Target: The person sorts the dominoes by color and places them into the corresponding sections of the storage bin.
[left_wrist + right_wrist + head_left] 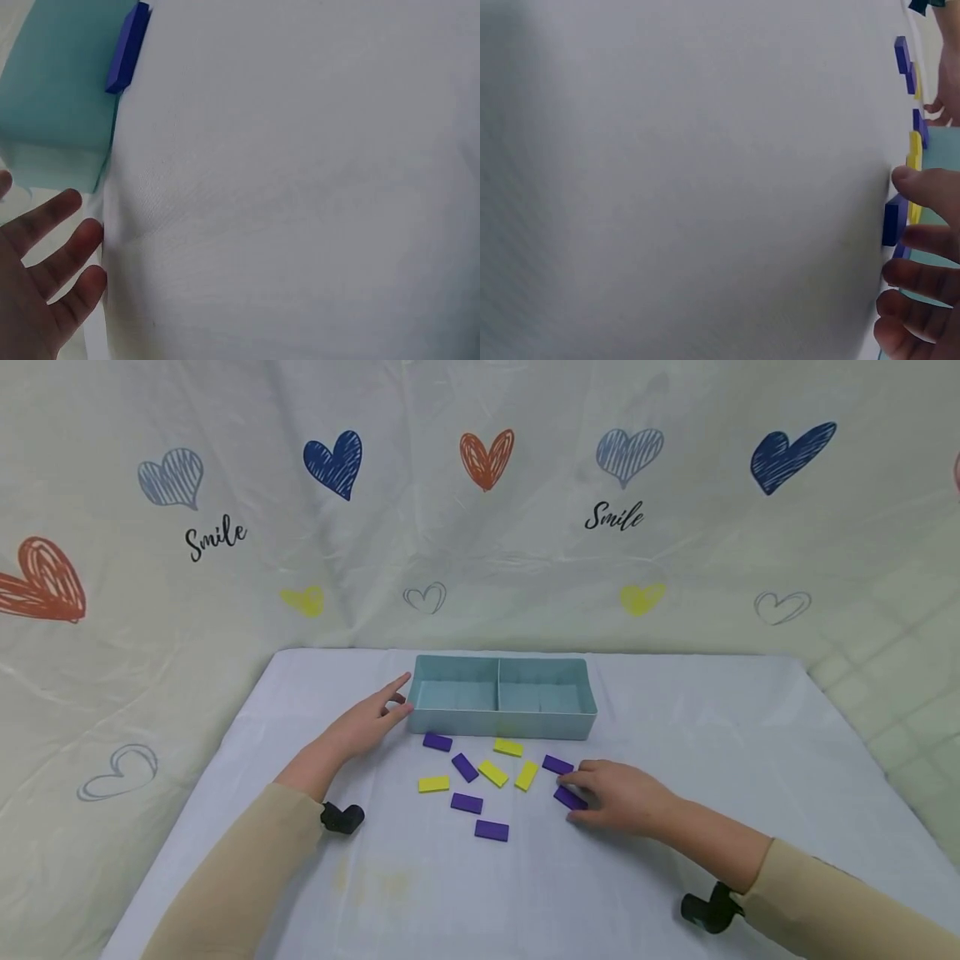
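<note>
A pale teal box with two compartments stands near the table's back edge, and nothing lies in it. At its left end is my left hand, fingers spread, fingertips at the wall. In the left wrist view that hand is beside the box. My right hand is over the right side of the blocks, with a purple block between thumb and fingers; the right wrist view shows the thumb above this block, no clear grip. Another purple block lies by the fingertips.
In front of the box several purple blocks and several yellow blocks lie scattered on the white cloth. Black wrist cameras sit at the left wrist and right wrist. A curtain with hearts hangs behind.
</note>
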Demonstrator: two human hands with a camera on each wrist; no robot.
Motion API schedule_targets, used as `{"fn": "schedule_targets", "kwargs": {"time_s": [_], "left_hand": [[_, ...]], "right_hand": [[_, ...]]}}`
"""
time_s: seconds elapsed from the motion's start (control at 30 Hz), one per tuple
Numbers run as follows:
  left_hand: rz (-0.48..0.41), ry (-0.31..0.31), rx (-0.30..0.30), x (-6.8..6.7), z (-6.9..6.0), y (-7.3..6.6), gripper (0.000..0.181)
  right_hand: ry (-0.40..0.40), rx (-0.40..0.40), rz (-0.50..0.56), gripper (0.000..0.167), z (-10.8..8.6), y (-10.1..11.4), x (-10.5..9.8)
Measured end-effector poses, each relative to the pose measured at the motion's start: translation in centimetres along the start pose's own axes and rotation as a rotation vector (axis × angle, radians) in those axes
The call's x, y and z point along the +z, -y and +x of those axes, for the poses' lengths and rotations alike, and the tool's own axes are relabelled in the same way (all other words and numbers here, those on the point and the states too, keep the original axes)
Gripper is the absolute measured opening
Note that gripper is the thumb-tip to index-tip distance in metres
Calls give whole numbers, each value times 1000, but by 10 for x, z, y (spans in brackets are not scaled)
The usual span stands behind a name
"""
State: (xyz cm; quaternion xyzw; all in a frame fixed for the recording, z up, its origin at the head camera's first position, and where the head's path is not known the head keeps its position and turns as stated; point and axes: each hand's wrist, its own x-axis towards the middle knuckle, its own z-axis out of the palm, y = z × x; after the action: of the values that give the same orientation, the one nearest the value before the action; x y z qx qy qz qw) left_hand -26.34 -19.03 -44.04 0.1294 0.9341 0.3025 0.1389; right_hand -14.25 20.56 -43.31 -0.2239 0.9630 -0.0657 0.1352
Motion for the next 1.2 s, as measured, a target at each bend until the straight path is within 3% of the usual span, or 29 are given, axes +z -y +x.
{"fn": "schedule_targets", "kwargs": {"time_s": [0.57,0.87,1.2], "left_hand": [[-44,39,-6,0,2,-6,68],[-76,25,15,2,3,2,67],[-90,27,14,5,8,3,67]], "right_hand": [[-29,-111,4,37,-7,-3,-1],[-62,-202,19,34,-8,-10,-1],[-89,-177,27,36,-8,-11,-19]]}}
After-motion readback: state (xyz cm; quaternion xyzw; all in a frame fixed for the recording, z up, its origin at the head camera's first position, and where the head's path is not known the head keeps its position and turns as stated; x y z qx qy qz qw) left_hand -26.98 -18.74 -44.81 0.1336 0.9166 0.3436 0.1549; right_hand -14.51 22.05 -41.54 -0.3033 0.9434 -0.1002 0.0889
